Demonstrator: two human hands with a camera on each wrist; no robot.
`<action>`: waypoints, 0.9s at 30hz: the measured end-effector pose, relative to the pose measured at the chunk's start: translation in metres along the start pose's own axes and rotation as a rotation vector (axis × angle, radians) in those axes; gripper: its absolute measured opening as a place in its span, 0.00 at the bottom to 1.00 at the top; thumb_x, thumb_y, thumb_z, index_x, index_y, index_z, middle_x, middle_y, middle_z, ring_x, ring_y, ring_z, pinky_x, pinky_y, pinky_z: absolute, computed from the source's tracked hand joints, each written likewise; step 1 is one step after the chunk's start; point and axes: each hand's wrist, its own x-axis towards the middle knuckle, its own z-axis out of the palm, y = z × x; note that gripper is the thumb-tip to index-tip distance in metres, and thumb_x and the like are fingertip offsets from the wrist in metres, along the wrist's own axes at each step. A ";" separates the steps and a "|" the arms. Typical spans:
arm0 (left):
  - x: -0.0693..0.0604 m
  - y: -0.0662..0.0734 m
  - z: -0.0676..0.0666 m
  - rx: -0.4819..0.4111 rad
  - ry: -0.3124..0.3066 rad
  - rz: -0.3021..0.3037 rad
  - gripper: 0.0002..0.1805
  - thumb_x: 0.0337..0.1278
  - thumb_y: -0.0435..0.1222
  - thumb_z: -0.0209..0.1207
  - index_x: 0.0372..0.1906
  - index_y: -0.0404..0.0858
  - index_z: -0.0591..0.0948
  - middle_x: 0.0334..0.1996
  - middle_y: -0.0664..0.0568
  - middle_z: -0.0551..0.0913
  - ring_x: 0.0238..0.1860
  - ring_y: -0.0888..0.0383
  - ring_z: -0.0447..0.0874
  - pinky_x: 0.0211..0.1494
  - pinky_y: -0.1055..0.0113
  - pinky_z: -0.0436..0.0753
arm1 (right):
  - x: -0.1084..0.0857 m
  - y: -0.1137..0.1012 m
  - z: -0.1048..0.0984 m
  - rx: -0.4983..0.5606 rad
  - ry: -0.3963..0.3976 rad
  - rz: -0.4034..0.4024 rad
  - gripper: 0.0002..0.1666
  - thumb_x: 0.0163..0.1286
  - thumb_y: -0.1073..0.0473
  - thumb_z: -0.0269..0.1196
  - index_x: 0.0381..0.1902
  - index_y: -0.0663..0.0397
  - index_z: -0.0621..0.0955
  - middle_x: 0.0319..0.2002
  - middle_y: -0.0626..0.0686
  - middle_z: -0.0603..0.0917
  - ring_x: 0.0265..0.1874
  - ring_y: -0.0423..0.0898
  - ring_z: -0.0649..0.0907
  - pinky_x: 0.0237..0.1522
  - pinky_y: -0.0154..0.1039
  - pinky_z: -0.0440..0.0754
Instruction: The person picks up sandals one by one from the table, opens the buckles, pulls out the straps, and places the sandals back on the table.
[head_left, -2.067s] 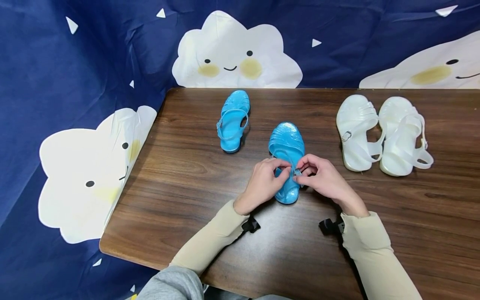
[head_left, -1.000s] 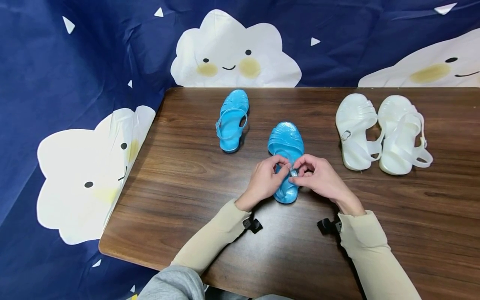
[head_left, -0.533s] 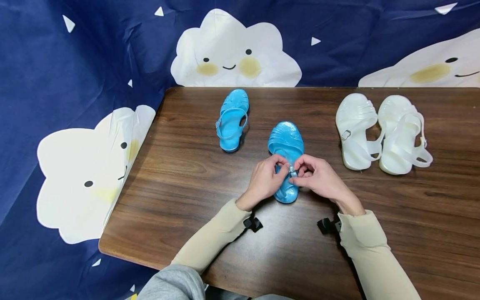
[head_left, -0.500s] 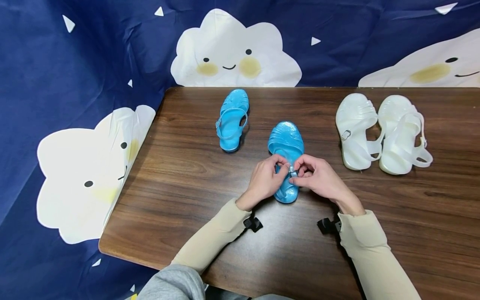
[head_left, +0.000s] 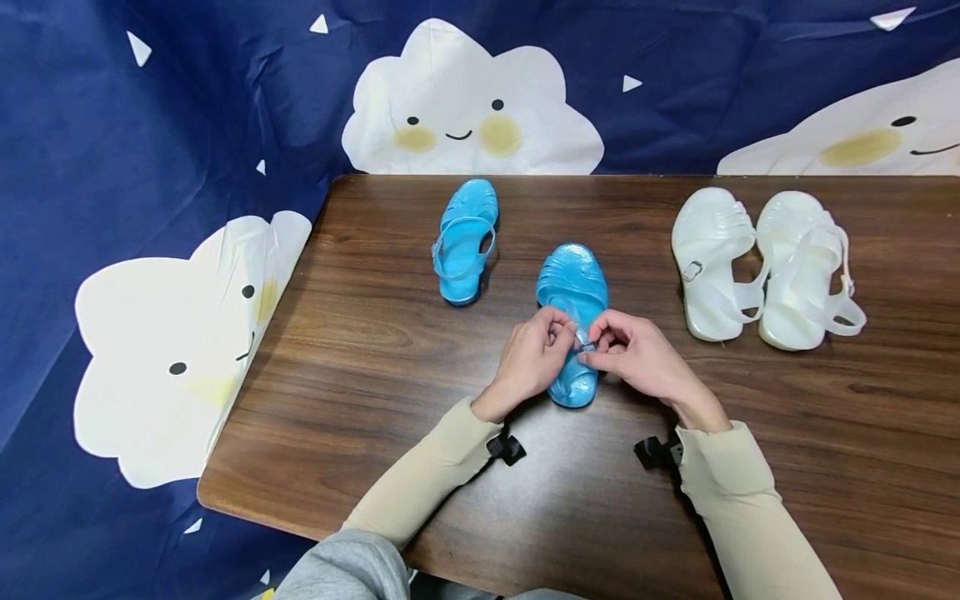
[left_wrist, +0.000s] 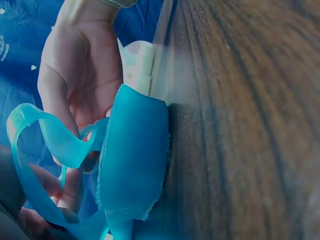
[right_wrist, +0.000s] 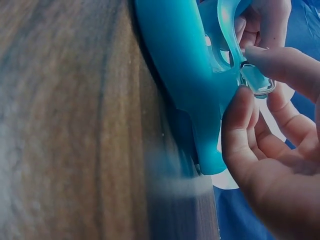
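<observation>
A glossy blue jelly sandal (head_left: pixel 572 275) lies on the table in front of the person, toe pointing away. From its left side the left hand (head_left: pixel 527 364) pinches the thin ankle strap (left_wrist: pixel 70 151) between thumb and fingertips. On the other side, the right hand (head_left: pixel 643 357) pinches the strap by its small metal buckle (right_wrist: pixel 259 82) with thumb and forefinger. Both sets of fingertips nearly meet above the sole. The fingers partly hide the strap's end, so how far it runs through the buckle cannot be told.
A second blue sandal (head_left: pixel 465 242), its strap looped, stands farther back to the left. Two white sandals, one left (head_left: pixel 712 262) and one right (head_left: pixel 798 271), lie side by side at the right. Blue cloud-printed cloth (head_left: pixel 660 42) borders the wooden table (head_left: pixel 360 392).
Over two seconds the right hand brings the buckle slightly left, toward the left fingertips. In the last half second the left fingers shift slightly and more strap shows between the hands. The sandals stay put.
</observation>
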 end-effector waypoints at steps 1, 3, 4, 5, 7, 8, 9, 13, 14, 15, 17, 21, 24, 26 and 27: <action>0.000 0.000 0.000 -0.009 -0.002 0.000 0.07 0.68 0.39 0.54 0.39 0.40 0.79 0.29 0.56 0.84 0.23 0.68 0.71 0.27 0.77 0.68 | 0.000 0.000 0.000 -0.001 0.000 -0.002 0.14 0.59 0.57 0.70 0.37 0.56 0.77 0.28 0.54 0.77 0.23 0.41 0.73 0.21 0.33 0.69; 0.000 0.000 0.000 -0.025 -0.008 -0.005 0.07 0.68 0.39 0.54 0.40 0.41 0.79 0.29 0.56 0.85 0.23 0.69 0.71 0.27 0.77 0.69 | -0.001 0.000 -0.001 -0.001 0.003 -0.007 0.14 0.60 0.57 0.70 0.37 0.56 0.77 0.28 0.54 0.77 0.23 0.41 0.73 0.21 0.33 0.70; 0.000 0.000 -0.001 -0.024 -0.012 -0.008 0.07 0.67 0.40 0.54 0.40 0.41 0.80 0.28 0.57 0.85 0.23 0.69 0.71 0.27 0.77 0.68 | -0.001 0.000 -0.001 -0.002 0.005 -0.009 0.14 0.60 0.57 0.70 0.36 0.56 0.77 0.28 0.54 0.77 0.23 0.41 0.74 0.21 0.33 0.70; 0.001 0.001 -0.001 -0.022 -0.019 -0.011 0.07 0.67 0.40 0.55 0.39 0.41 0.80 0.27 0.56 0.84 0.22 0.69 0.70 0.27 0.77 0.68 | -0.001 0.000 -0.002 -0.003 0.007 -0.014 0.14 0.60 0.56 0.70 0.36 0.56 0.77 0.28 0.54 0.77 0.23 0.41 0.74 0.21 0.33 0.70; 0.001 0.001 -0.003 -0.008 -0.041 -0.015 0.08 0.65 0.41 0.56 0.39 0.42 0.82 0.27 0.57 0.84 0.21 0.68 0.69 0.26 0.76 0.67 | -0.002 0.000 -0.003 -0.006 0.008 -0.022 0.13 0.60 0.57 0.70 0.37 0.56 0.77 0.28 0.53 0.77 0.25 0.41 0.75 0.22 0.33 0.71; 0.001 0.002 -0.003 0.000 -0.053 -0.017 0.08 0.65 0.42 0.57 0.39 0.42 0.82 0.27 0.57 0.84 0.20 0.68 0.68 0.26 0.76 0.67 | -0.002 0.000 -0.003 -0.005 0.009 -0.025 0.13 0.60 0.57 0.70 0.36 0.56 0.77 0.28 0.53 0.77 0.25 0.41 0.75 0.23 0.33 0.71; 0.001 0.002 -0.004 0.011 -0.064 -0.017 0.08 0.64 0.43 0.58 0.39 0.43 0.83 0.28 0.57 0.84 0.20 0.67 0.68 0.25 0.75 0.66 | -0.002 0.000 -0.003 -0.005 0.011 -0.027 0.13 0.60 0.57 0.70 0.36 0.56 0.78 0.28 0.53 0.78 0.26 0.41 0.75 0.23 0.33 0.71; 0.002 0.001 -0.004 0.041 -0.083 -0.005 0.09 0.64 0.44 0.58 0.38 0.44 0.83 0.28 0.58 0.83 0.19 0.68 0.66 0.24 0.76 0.65 | -0.001 0.001 -0.003 0.002 0.015 -0.031 0.13 0.60 0.57 0.71 0.36 0.56 0.78 0.28 0.53 0.78 0.25 0.40 0.75 0.23 0.32 0.71; 0.002 0.001 -0.004 0.042 -0.081 -0.001 0.09 0.64 0.44 0.58 0.38 0.44 0.83 0.27 0.58 0.82 0.19 0.68 0.66 0.25 0.76 0.65 | -0.001 0.001 -0.002 0.006 0.016 -0.030 0.13 0.59 0.57 0.71 0.36 0.56 0.78 0.27 0.53 0.78 0.25 0.40 0.75 0.22 0.32 0.71; 0.002 0.001 -0.004 0.045 -0.078 0.003 0.09 0.65 0.44 0.58 0.37 0.44 0.82 0.25 0.58 0.80 0.20 0.68 0.66 0.25 0.76 0.64 | -0.001 0.001 -0.002 0.009 0.018 -0.029 0.14 0.59 0.57 0.71 0.35 0.56 0.78 0.27 0.53 0.78 0.24 0.40 0.75 0.22 0.32 0.71; 0.002 0.000 -0.003 0.050 -0.070 0.008 0.09 0.65 0.44 0.58 0.36 0.44 0.82 0.23 0.58 0.77 0.21 0.67 0.66 0.25 0.76 0.64 | -0.001 0.001 -0.002 0.014 0.020 -0.026 0.14 0.58 0.56 0.72 0.35 0.56 0.78 0.27 0.52 0.77 0.24 0.40 0.75 0.21 0.32 0.71; 0.001 0.000 -0.002 0.066 -0.060 0.002 0.08 0.65 0.45 0.57 0.36 0.45 0.81 0.23 0.60 0.76 0.23 0.67 0.67 0.27 0.75 0.64 | 0.000 0.001 -0.001 0.020 0.021 -0.021 0.15 0.57 0.57 0.72 0.35 0.56 0.78 0.27 0.52 0.77 0.24 0.40 0.75 0.22 0.32 0.70; 0.000 0.001 -0.001 0.081 -0.054 -0.004 0.09 0.66 0.45 0.56 0.37 0.45 0.81 0.25 0.60 0.78 0.23 0.67 0.68 0.27 0.75 0.64 | 0.000 0.001 -0.001 0.022 0.019 -0.022 0.16 0.57 0.57 0.73 0.35 0.57 0.77 0.27 0.52 0.77 0.25 0.40 0.75 0.22 0.31 0.71; 0.000 0.001 0.000 0.090 -0.049 -0.005 0.09 0.67 0.45 0.56 0.38 0.45 0.80 0.25 0.59 0.78 0.22 0.67 0.67 0.26 0.75 0.64 | 0.000 0.001 -0.001 0.022 0.017 -0.024 0.16 0.57 0.57 0.73 0.35 0.57 0.77 0.27 0.52 0.77 0.25 0.40 0.75 0.22 0.32 0.71; -0.001 0.001 0.000 0.092 -0.047 -0.005 0.09 0.67 0.45 0.55 0.38 0.45 0.80 0.25 0.59 0.78 0.22 0.67 0.67 0.26 0.75 0.64 | 0.000 0.001 -0.001 0.022 0.015 -0.025 0.16 0.57 0.57 0.73 0.35 0.57 0.77 0.27 0.53 0.77 0.25 0.40 0.75 0.22 0.32 0.71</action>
